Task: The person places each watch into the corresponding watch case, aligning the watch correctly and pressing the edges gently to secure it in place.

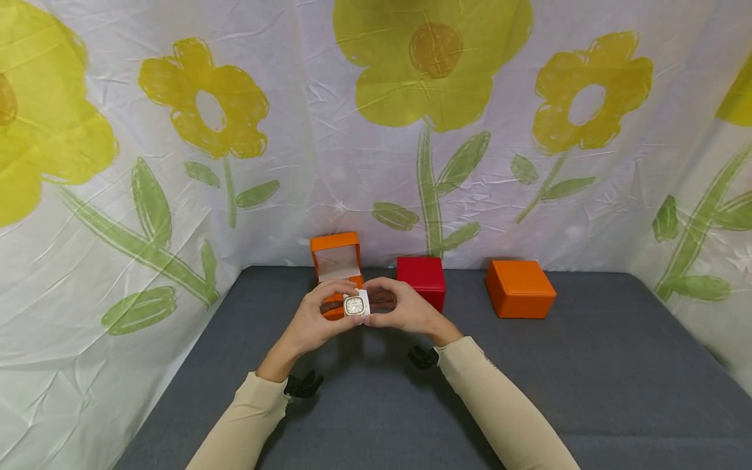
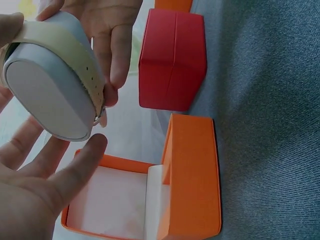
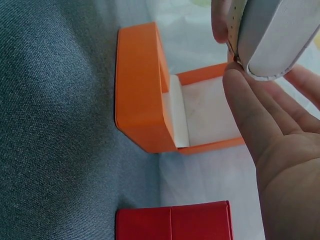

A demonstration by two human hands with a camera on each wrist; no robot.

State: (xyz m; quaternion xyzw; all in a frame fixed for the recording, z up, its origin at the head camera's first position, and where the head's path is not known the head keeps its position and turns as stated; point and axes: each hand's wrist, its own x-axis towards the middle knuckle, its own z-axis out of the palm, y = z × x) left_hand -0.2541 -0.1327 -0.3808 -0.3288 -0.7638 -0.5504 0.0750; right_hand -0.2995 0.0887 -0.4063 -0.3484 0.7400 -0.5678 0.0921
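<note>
A watch [image 1: 355, 305] with a pale square dial is wrapped by a cream strap around a white oval cushion [image 2: 50, 95]. Both hands hold it above the grey table. My left hand [image 1: 317, 318] grips its left side, and its thumb [image 2: 75, 165] lies under the cushion. My right hand [image 1: 404, 311] grips the right side, fingers curled over the top. Just behind and below the watch stands an open orange box [image 1: 336, 261] with a white lining [image 2: 112, 200], its lid upright. The cushion [image 3: 277, 40] hovers over this open box [image 3: 150, 100].
A closed red box [image 1: 420, 278] stands right of the open box, also seen as the red box [image 2: 172, 60] from the left wrist. Farther right sits a closed orange box [image 1: 519, 288]. Flower-print sheets wall the grey table [image 1: 587, 391] on three sides.
</note>
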